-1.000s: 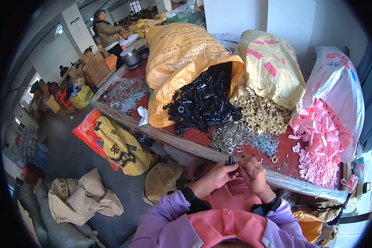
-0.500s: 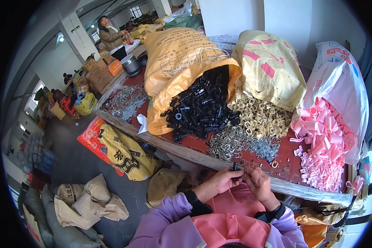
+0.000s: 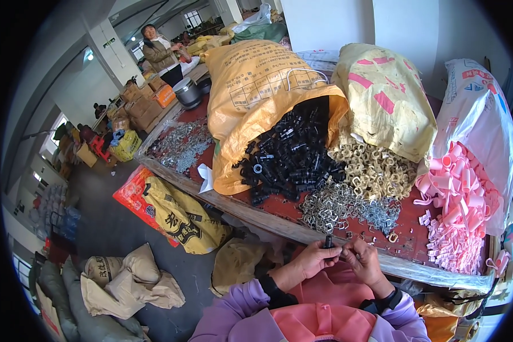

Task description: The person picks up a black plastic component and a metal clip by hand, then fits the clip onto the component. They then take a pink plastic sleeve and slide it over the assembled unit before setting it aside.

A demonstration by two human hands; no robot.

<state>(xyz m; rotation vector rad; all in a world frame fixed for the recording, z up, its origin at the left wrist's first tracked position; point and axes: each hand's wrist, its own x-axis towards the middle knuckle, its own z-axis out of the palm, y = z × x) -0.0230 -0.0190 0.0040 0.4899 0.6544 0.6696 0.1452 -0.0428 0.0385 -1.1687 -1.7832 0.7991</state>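
Observation:
Close to the table's near edge, my left hand (image 3: pixel 310 261) is closed around a small black plastic tube fitting (image 3: pixel 328 241), which stands upright between thumb and fingers. Just to its right, my right hand (image 3: pixel 365 261) is closed in a pinch; whatever its fingertips hold is too small to make out. Beyond the hands lies a heap of bent silver metal clips (image 3: pixel 325 210), with smaller bluish metal pieces (image 3: pixel 381 214) beside it. Black fittings (image 3: pixel 290 157) spill from an orange woven sack (image 3: pixel 251 74), and tan clip-shaped parts (image 3: pixel 376 171) from a yellowish sack (image 3: pixel 382 97).
Pink plastic parts (image 3: pixel 456 188) pour from a white sack (image 3: pixel 481 114) on the right. More metal bits (image 3: pixel 182 145) and a metal pot (image 3: pixel 187 93) are on the table's left. Sacks (image 3: pixel 182 219) lie on the floor, where a person (image 3: pixel 158 52) stands far back.
The whole view has shifted, so the table appears further right. My right hand has drawn slightly away from the black fitting, which now points more upright in my left hand.

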